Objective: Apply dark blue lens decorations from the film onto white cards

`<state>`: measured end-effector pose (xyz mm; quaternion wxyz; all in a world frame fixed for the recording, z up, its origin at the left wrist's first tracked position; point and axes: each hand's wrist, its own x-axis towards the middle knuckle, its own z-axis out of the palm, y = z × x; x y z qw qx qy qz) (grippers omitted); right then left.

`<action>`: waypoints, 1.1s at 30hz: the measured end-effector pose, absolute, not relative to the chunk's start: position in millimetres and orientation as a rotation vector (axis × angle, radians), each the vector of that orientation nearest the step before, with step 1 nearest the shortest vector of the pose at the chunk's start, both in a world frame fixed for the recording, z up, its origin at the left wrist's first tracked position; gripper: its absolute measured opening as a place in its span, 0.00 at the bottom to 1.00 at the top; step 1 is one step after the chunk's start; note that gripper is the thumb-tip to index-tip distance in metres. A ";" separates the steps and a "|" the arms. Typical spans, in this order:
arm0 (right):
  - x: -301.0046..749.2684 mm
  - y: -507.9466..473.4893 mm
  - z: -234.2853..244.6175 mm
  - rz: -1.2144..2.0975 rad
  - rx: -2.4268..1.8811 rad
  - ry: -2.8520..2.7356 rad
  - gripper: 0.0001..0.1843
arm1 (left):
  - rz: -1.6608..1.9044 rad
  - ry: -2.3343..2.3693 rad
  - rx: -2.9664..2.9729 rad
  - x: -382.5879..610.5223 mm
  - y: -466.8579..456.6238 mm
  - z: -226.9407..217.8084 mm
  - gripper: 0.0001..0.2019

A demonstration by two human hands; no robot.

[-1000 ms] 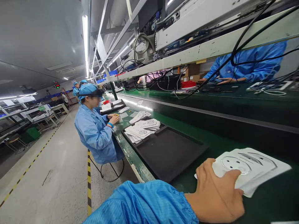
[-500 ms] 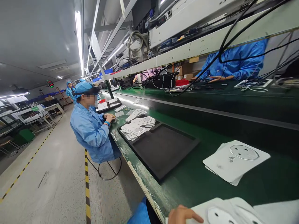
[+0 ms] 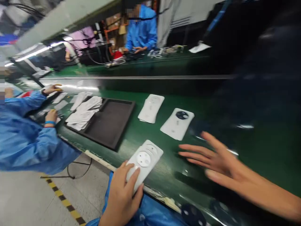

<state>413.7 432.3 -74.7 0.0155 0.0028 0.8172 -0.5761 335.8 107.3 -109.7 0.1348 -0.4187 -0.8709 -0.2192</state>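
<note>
My left hand (image 3: pixel 124 188) is at the front edge of the green bench, closed on a few overlapping white phone back covers (image 3: pixel 151 164). Its fingertips press on top and the thumb lies along the near edge. Round camera areas with holes show at the far ends of these covers. My right hand (image 3: pixel 211 160) hovers above the bench with fingers stretched out and nothing in it. Nearest to it is a small stack of white covers (image 3: pixel 172 127) with a dark round camera area on top. Another white stack (image 3: pixel 150 110) lies farther back.
A black tray (image 3: pixel 108 125) to the left bears a heap of white covers (image 3: pixel 81 116) at its left end. Beyond it sits a co-worker in a blue sleeve (image 3: pixel 35 135). Across the bench (image 3: pixel 127 135) stands another person (image 3: pixel 143 29). Dark round objects (image 3: pixel 191 215) lie at the near edge.
The view has swung right and down. My right hand has come into view, open, and more of my left hand now shows on the covers. The co-worker's hands have moved apart.
</note>
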 end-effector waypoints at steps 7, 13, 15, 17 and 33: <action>357.0 389.4 -81.5 -1.988 0.020 2.293 0.64 | -0.641 -2.407 -1.301 323.7 101.8 -114.9 0.23; 353.8 385.7 -86.4 -2.240 0.008 1.867 0.71 | -0.746 -2.379 -1.242 321.3 120.2 -125.0 0.17; 353.9 388.1 -89.7 -2.296 0.009 1.782 0.71 | -0.740 -2.383 -1.236 319.4 128.6 -125.9 0.15; 351.1 390.2 -94.5 -2.365 0.031 1.770 0.67 | -0.740 -2.382 -1.234 318.4 132.6 -125.0 0.14; 362.4 374.9 -71.8 -2.492 -0.040 1.609 0.17 | -2.752 -2.167 0.009 313.2 196.6 -67.4 0.28</action>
